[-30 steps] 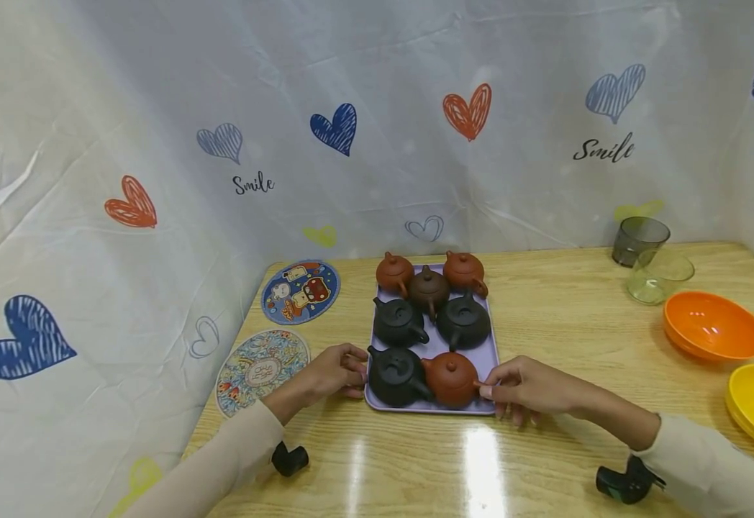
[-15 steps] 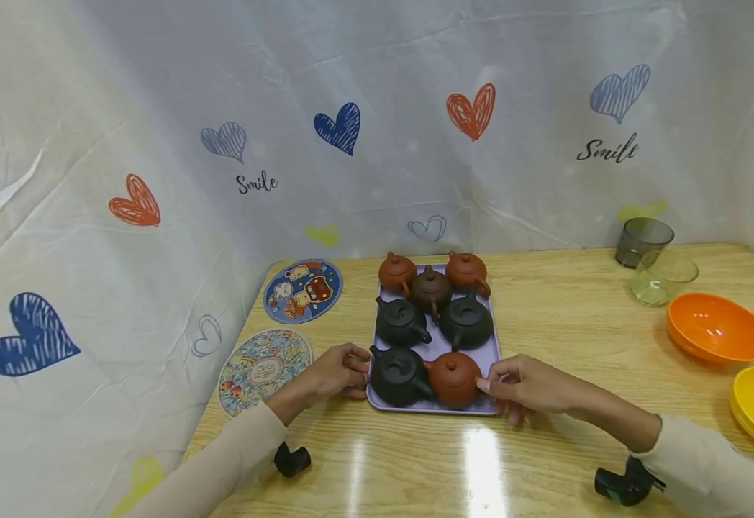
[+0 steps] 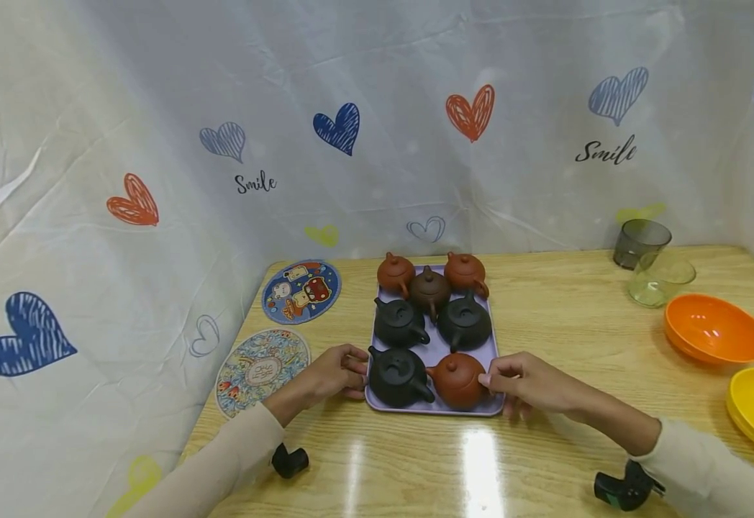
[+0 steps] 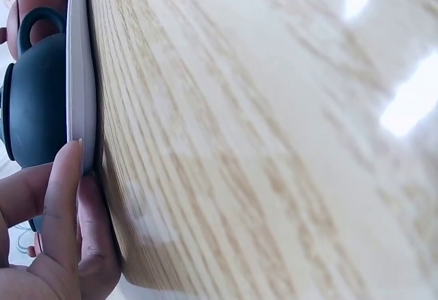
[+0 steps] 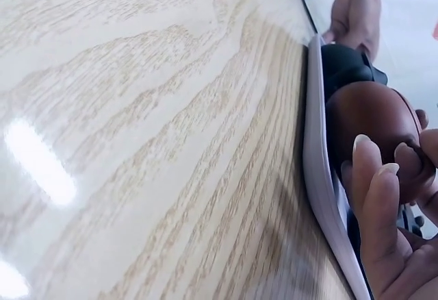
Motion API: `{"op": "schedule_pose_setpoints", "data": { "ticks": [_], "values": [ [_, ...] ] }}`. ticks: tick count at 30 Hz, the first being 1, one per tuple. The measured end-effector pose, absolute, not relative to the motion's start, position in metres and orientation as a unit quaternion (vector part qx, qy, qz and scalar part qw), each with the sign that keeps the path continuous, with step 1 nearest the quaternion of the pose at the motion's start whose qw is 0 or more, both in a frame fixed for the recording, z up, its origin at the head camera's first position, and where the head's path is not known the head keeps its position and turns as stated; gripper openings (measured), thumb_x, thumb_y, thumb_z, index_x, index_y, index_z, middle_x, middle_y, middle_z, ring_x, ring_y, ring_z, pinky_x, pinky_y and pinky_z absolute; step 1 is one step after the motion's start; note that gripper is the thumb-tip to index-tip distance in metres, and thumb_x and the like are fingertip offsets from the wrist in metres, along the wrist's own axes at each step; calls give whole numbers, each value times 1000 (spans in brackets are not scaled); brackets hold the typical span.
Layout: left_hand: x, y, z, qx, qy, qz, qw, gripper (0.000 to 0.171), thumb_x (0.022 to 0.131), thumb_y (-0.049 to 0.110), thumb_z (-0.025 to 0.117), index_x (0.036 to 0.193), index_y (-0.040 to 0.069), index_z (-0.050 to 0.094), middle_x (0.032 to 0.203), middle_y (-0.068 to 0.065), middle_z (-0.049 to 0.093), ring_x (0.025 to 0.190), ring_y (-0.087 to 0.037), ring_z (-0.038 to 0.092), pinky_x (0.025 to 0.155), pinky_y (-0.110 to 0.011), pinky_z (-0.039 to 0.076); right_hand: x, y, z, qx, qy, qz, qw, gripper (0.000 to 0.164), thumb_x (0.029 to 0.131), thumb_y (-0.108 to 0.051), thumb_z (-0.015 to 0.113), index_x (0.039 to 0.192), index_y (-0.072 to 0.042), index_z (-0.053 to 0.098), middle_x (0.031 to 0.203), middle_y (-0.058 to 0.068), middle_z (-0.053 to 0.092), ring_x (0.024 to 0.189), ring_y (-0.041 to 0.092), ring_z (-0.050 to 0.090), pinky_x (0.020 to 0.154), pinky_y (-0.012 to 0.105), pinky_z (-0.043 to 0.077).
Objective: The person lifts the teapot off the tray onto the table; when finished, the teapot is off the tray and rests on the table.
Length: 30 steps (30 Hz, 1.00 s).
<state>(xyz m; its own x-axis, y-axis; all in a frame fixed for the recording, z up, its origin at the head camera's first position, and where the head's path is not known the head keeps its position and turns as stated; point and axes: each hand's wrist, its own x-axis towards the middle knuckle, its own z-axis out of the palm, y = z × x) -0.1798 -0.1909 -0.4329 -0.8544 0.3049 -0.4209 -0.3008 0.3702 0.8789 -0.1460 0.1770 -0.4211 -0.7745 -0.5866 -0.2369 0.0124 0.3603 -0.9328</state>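
Red-brown round clay-look teapot (image 3: 457, 381): 5 o'clock on pale-purple rectangular tray (image 3: 433, 350) | right hand (image 3: 527, 383): pinches it, 3 o'clock side | left hand (image 3: 332, 372): grips tray, 8 o'clock | change: pot nudged toward 3; spacing likely being tuned

Bright light glares white off the glossy table (image 3: 558, 302), its grain soft in both wrist views.
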Motion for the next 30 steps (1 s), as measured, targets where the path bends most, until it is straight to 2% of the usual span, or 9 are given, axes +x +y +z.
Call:
{"op": "schedule_pose_setpoints", "data": {
  "ticks": [9, 23, 30],
  "values": [
    [-179, -192, -434, 5, 779, 565, 272, 49, 86, -10, 61, 132, -11, 46, 110, -21, 56, 86, -22, 63, 75, -36, 64, -148, 187, -425, -168, 771, -545, 282, 34, 103, -30, 57, 93, 1, 63, 86, 15, 66, 71, 21, 67, 53, 28, 54],
    [-178, -192, -433, 7, 778, 566, 272, 51, 85, -9, 63, 133, -11, 45, 112, -21, 56, 86, -22, 63, 76, -37, 64, -155, 202, -410, -161, 782, -547, 253, 38, 102, -32, 59, 92, 5, 63, 92, 18, 67, 78, 28, 69, 60, 36, 58],
    [-178, -191, -434, 6, 778, 567, 271, 52, 84, -10, 61, 133, -10, 44, 112, -21, 55, 85, -22, 63, 76, -36, 64, -161, 217, -403, -182, 783, -545, 237, 37, 103, -27, 56, 94, 9, 60, 91, 17, 67, 80, 32, 68, 63, 37, 59]
  ]
}}
